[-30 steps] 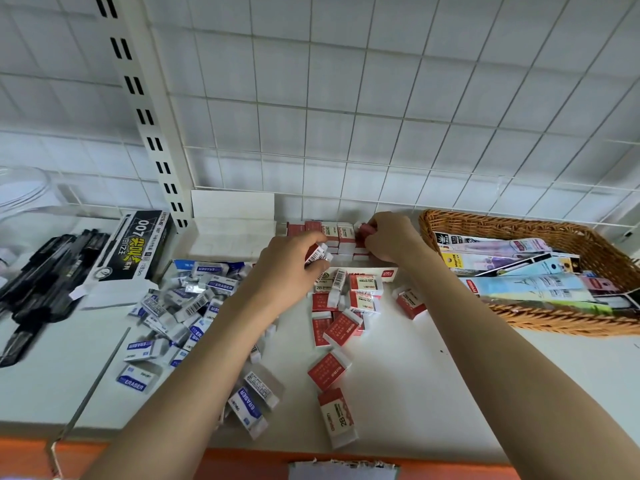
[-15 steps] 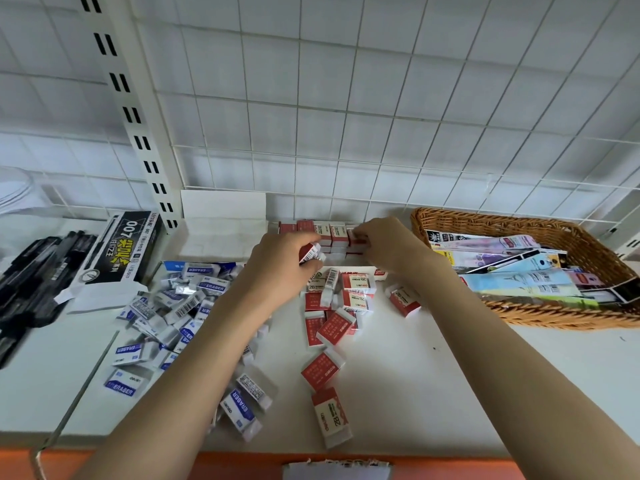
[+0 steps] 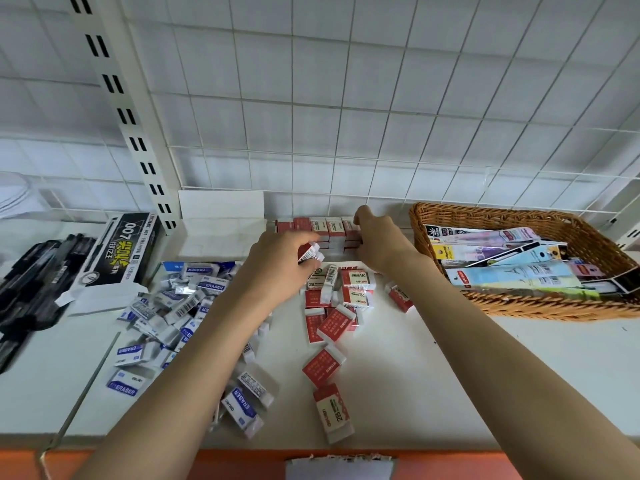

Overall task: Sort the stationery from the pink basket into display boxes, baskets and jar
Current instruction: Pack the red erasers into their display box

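My left hand (image 3: 277,261) grips a red-and-white eraser (image 3: 309,252) just in front of the display box of red erasers (image 3: 313,226) at the back of the shelf. My right hand (image 3: 375,242) pinches the rightmost erasers standing in that box. Several loose red erasers (image 3: 334,323) lie on the white shelf below my hands. A heap of blue-and-white erasers (image 3: 173,306) spreads to the left, partly hidden under my left forearm.
A white open box (image 3: 221,223) stands left of the red erasers. Further left are a black pen box (image 3: 121,251) and black pens (image 3: 31,282). A wicker basket (image 3: 519,306) with flat packets sits right. The orange shelf edge (image 3: 138,462) runs along the front.
Both hands stay at the display box; my right hand has shifted slightly along the row of red erasers. The camera has tilted a little.
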Motion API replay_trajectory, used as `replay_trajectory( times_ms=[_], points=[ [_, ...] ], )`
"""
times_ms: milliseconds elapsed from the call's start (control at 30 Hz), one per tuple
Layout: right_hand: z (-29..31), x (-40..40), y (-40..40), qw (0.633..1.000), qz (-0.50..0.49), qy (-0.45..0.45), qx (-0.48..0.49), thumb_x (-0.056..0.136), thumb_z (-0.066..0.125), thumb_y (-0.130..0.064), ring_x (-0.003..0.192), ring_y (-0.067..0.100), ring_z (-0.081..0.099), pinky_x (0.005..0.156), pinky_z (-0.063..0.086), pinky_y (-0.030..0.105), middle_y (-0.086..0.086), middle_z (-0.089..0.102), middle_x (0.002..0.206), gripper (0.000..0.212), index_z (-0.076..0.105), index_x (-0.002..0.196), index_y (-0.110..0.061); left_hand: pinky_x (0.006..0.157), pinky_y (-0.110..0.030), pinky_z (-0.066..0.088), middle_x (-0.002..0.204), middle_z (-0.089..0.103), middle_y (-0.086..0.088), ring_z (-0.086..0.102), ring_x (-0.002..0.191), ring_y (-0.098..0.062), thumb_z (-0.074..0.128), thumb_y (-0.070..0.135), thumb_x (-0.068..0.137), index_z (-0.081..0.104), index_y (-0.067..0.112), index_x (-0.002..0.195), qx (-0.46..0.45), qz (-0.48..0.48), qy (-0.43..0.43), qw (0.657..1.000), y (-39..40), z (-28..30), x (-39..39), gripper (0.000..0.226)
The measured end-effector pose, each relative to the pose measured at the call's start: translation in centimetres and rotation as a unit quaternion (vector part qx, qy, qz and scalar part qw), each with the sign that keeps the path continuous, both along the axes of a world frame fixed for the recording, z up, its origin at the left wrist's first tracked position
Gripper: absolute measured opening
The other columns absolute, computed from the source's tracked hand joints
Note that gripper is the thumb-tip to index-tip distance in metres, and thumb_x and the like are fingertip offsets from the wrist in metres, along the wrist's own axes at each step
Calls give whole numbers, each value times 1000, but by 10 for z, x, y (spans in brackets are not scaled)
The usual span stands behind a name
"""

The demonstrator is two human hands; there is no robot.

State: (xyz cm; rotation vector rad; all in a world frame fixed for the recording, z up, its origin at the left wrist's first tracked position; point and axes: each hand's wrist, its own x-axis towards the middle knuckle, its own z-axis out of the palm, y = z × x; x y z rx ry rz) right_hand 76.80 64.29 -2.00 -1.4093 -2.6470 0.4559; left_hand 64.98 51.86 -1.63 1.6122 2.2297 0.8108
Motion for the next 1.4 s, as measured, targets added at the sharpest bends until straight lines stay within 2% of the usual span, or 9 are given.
replay_trajectory(
  times_ms=[133,333,633,800,933,1033,1133,1233,1400],
  points=[
    [-2,-4,2,999,-39,6,13,90,46,2,92,33,56,63,41,32,18,56,104,24,43,113,-2,96,-32,45,127,60,-7,58,112,-22,65,24,88,56,23,130,-7,-1,12,1000,0,2,0,44],
    [-9,-1,4,999,-27,18,25,88,44,3,78,29,50,62,44,34,17,56,95,20,46,106,-6,91,-25,42,127,60,-5,58,112,-19,64,24,88,55,21,130,-12,-6,25,1000,-1,8,3,43],
    [-10,-4,3,1000,-17,-8,22,86,42,8,82,28,49,61,40,31,13,51,95,31,46,112,-8,82,-19,35,124,62,-4,56,111,-20,63,28,88,57,23,128,-9,13,33,999,-1,17,-1,41],
    [-5,0,3,999,-1,-1,53,88,39,7,79,29,52,62,43,32,16,57,98,29,51,110,-8,91,-34,47,126,61,-3,56,112,-24,63,32,87,56,27,128,-14,15,71,997,13,21,1,42],
    [-1,13,-2,994,-7,19,104,91,42,3,93,31,59,73,48,32,14,58,107,28,56,114,-6,88,-36,45,123,61,-3,55,111,-25,64,29,87,56,20,125,-2,19,101,995,39,25,17,40],
    [-2,25,-8,994,0,25,106,90,42,2,94,31,60,75,49,32,15,61,107,29,58,113,-6,73,-32,46,111,62,-8,58,100,-27,66,26,86,51,10,120,-51,33,104,993,55,21,27,41],
    [-7,29,-12,995,19,20,92,87,43,3,94,30,61,74,46,29,14,64,105,28,60,107,-7,46,-22,27,73,50,-1,53,75,-21,65,17,85,50,8,85,-85,59,126,987,63,14,32,18],
    [-13,30,-14,995,32,23,89,87,44,4,90,28,62,69,46,28,12,64,103,24,57,104,-7,43,-22,23,64,42,1,48,68,-18,65,11,83,43,10,69,-86,75,146,983,65,12,32,26],
    [-15,32,-15,994,41,43,96,88,44,4,88,26,62,67,48,27,12,64,103,22,56,103,-7,48,-22,32,77,51,-4,49,73,-19,70,8,78,52,7,84,-137,52,157,977,72,14,30,19]
  ],
)
